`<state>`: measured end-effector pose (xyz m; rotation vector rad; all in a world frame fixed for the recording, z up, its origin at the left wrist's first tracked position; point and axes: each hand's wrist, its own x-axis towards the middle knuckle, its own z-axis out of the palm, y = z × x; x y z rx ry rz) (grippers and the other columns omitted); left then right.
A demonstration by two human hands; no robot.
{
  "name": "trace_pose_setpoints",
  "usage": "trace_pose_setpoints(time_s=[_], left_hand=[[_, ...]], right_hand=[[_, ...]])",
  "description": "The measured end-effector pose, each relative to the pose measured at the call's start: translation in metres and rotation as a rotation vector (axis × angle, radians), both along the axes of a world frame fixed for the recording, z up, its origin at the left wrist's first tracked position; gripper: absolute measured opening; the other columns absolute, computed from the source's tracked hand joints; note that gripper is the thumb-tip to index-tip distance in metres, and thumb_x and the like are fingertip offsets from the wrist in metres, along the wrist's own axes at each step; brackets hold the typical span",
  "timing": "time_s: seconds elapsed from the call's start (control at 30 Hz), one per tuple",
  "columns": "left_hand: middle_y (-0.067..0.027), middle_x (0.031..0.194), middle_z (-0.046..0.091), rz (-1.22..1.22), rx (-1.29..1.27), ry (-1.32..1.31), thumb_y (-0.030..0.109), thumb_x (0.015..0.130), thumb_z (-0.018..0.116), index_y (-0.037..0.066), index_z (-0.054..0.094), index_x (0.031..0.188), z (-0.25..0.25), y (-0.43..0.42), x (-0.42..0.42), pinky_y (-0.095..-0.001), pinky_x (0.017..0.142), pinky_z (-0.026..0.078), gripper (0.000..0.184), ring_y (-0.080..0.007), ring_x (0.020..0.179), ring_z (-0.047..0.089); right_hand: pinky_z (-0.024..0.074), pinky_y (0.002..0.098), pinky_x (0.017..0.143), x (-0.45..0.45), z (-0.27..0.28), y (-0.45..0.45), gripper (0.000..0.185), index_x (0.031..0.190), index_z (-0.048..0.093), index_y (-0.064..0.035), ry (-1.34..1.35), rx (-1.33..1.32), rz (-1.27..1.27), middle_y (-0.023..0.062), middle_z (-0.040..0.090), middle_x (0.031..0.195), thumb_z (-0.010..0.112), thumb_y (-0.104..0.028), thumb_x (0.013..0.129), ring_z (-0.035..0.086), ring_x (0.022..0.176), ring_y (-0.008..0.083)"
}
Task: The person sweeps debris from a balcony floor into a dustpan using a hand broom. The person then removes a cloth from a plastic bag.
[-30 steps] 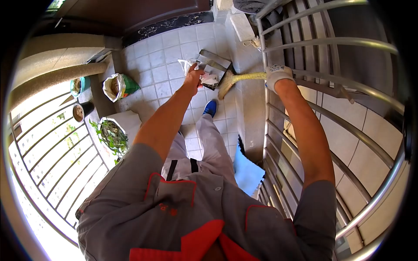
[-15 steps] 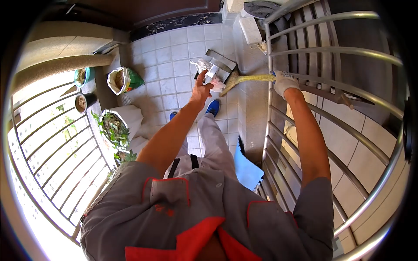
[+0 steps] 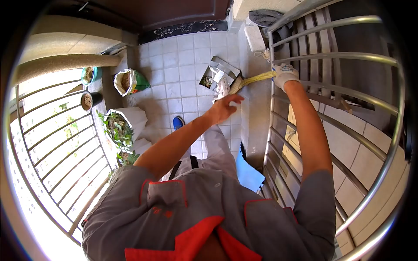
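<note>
My right hand (image 3: 285, 75), in a white work glove, is closed around the yellow handle of a straw broom (image 3: 257, 78) beside the metal railing. The broom's bristle end slants down to the left, against a grey metal dustpan (image 3: 229, 68) on the tiled floor. Some light debris (image 3: 207, 81) lies in the pan. My bare left hand (image 3: 224, 108) is over the floor just in front of the pan, its fingers bent and apart. A crumpled white and pinkish wrapper (image 3: 220, 89) shows just beyond its fingers; whether they touch it is hidden.
Metal railings (image 3: 335, 55) run along the right, with a blue sheet (image 3: 249, 172) by their foot. At left are a potted plant (image 3: 118, 128), a green-and-white sack (image 3: 130, 82) and small pots (image 3: 89, 101). A pale block (image 3: 254, 38) sits on the ledge near the dark door (image 3: 183, 15).
My left hand has moved right and back toward me, away from the dustpan. The wrapper looks shifted and the pan turned. My right hand still grips the broom; one blue shoe shows now.
</note>
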<state>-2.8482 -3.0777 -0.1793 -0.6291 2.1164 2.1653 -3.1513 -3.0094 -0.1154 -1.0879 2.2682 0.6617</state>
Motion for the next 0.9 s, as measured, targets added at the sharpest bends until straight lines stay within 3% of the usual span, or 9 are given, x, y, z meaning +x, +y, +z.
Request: trace_pose_setpoints(time_s=[0.03,0.1,0.33,0.4,0.53,0.67,0.77,0.9], left_hand=[[0.0005,0.113,0.064,-0.003,0.001,0.007,0.003,0.086,0.052,0.014,0.059,0.129,0.012,0.001,0.002,-0.0273,0.072,0.046,0.045,-0.0106,0.083,0.055],[-0.0034,0.112,0.065,-0.136,0.068,-0.194,0.003,0.084,0.054,0.014,0.059,0.128,0.038,0.000,0.014,-0.0328,0.084,0.049,0.046,-0.0183,0.094,0.061],[-0.0042,0.106,0.066,-0.163,0.092,-0.212,0.003,0.086,0.052,0.012,0.058,0.127,0.051,0.005,0.060,-0.0318,0.082,0.049,0.043,-0.0182,0.091,0.061],[-0.0043,0.105,0.067,-0.151,0.113,-0.205,0.003,0.086,0.052,0.012,0.058,0.127,0.055,0.005,0.076,-0.0313,0.081,0.049,0.042,-0.0173,0.092,0.062],[-0.0045,0.103,0.067,-0.139,0.135,-0.248,0.003,0.087,0.052,0.012,0.058,0.128,0.072,-0.001,0.106,-0.0301,0.079,0.049,0.042,-0.0145,0.089,0.061],[-0.0037,0.097,0.068,-0.142,0.129,-0.343,0.002,0.086,0.051,0.011,0.058,0.129,0.087,-0.011,0.143,-0.0283,0.072,0.049,0.044,-0.0116,0.079,0.060],[-0.0026,0.095,0.069,-0.161,0.091,-0.353,0.002,0.085,0.050,0.013,0.057,0.129,0.086,-0.016,0.173,-0.0288,0.072,0.050,0.046,-0.0108,0.078,0.061],[-0.0059,0.096,0.069,-0.079,0.055,-0.315,0.001,0.086,0.050,0.007,0.056,0.129,0.080,-0.018,0.212,-0.0314,0.080,0.051,0.044,-0.0155,0.085,0.065]], right_hand=[[0.0477,0.0428,0.102,-0.002,-0.002,-0.004,0.045,0.131,0.059,-0.0179,-0.027,-0.018,-0.004,0.0126,0.058,0.132,0.067,-0.026,0.088,0.056,0.123,0.0322],[0.0478,0.0428,0.102,-0.004,-0.002,-0.007,0.046,0.132,0.059,-0.0178,-0.051,-0.030,-0.013,0.0123,0.058,0.133,0.067,-0.026,0.087,0.056,0.124,0.0318],[0.0478,0.0428,0.101,-0.017,-0.018,-0.018,0.037,0.128,0.061,-0.0149,-0.007,-0.052,-0.066,0.0146,0.062,0.130,0.059,-0.022,0.092,0.058,0.123,0.0321],[0.0483,0.0421,0.101,-0.017,-0.010,-0.023,0.039,0.130,0.059,-0.0068,-0.099,0.051,-0.112,0.0173,0.058,0.136,0.046,-0.011,0.093,0.058,0.124,0.0315],[0.0439,0.0448,0.104,0.024,0.060,0.000,0.037,0.130,0.058,-0.0098,-0.091,-0.025,-0.190,0.0192,0.060,0.130,0.047,-0.018,0.095,0.057,0.122,0.0345],[0.0466,0.0446,0.099,0.055,0.048,0.080,0.036,0.127,0.060,-0.0128,-0.008,-0.283,-0.217,0.0182,0.061,0.127,0.058,-0.024,0.093,0.059,0.117,0.0355],[0.0478,0.0453,0.096,0.086,0.054,0.119,0.037,0.126,0.061,-0.0119,0.026,-0.272,-0.258,0.0179,0.063,0.122,0.060,-0.025,0.092,0.061,0.112,0.0354],[0.0503,0.0464,0.091,0.113,0.075,0.139,0.037,0.127,0.060,-0.0134,0.034,-0.224,-0.262,0.0159,0.064,0.114,0.058,-0.024,0.092,0.064,0.104,0.0353]])
